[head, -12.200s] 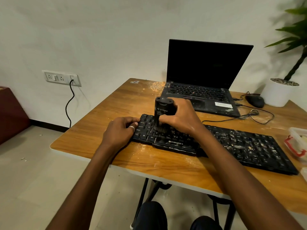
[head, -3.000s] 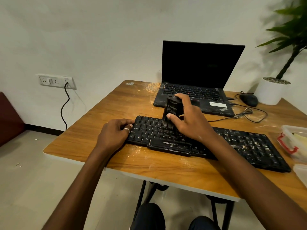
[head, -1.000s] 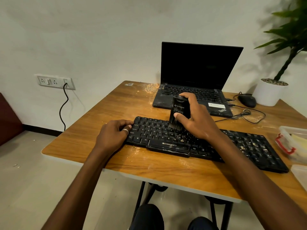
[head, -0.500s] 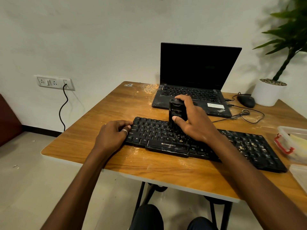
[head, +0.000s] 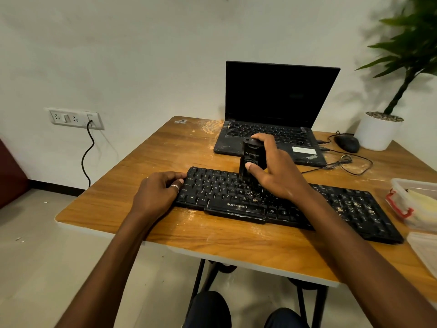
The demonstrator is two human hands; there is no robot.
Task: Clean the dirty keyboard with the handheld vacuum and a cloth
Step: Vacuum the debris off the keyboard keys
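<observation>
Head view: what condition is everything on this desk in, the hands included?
Black plastic keyboard: flat on the wooden table, pale crumbs on its middle and right part.
Black handheld vacuum: upright, nozzle on the keys.
Right hand: grips the vacuum.
Left hand: holds the keyboard's left end.
Black laptop: lid open, screen dark.
White wall socket: black cable plugged in.

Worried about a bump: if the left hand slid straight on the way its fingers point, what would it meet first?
Probably the handheld vacuum, held upright on the keyboard by the right hand; only keys lie between. Depth is unclear, so the left hand might pass in front.
</observation>
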